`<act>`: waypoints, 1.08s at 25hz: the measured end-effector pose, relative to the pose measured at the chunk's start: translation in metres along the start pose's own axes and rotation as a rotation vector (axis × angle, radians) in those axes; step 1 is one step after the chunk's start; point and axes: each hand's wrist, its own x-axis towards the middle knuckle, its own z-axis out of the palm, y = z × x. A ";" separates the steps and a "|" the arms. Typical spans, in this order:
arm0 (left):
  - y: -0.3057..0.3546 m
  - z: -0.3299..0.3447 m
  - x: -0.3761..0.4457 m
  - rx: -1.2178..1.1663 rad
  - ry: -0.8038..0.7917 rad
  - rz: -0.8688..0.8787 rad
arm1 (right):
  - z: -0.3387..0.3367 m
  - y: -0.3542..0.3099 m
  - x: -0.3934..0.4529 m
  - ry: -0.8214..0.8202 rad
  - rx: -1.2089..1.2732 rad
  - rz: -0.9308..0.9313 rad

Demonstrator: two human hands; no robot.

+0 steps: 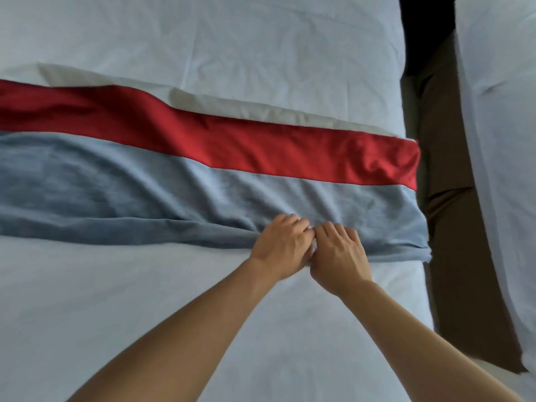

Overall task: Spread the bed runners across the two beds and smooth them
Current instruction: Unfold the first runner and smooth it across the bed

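Note:
A bed runner (145,181) lies across the white bed (145,300) from the left edge to the right side. It has a red band (261,146) along the far side, a grey-blue band nearer me, and a cream underside folded out at the far edge. The grey-blue part is wrinkled and its near edge is rolled under. My left hand (280,246) and my right hand (339,256) sit side by side on that near edge, thumbs touching, fingers curled into the cloth and pinching it.
A second white bed (504,169) stands at the right. Between the two beds runs a narrow gap with brown floor (452,227). The runner's right end stops at the first bed's edge.

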 end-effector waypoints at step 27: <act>-0.502 -0.313 -0.234 0.375 0.053 -0.553 | -0.003 -0.445 0.302 0.158 0.184 -0.186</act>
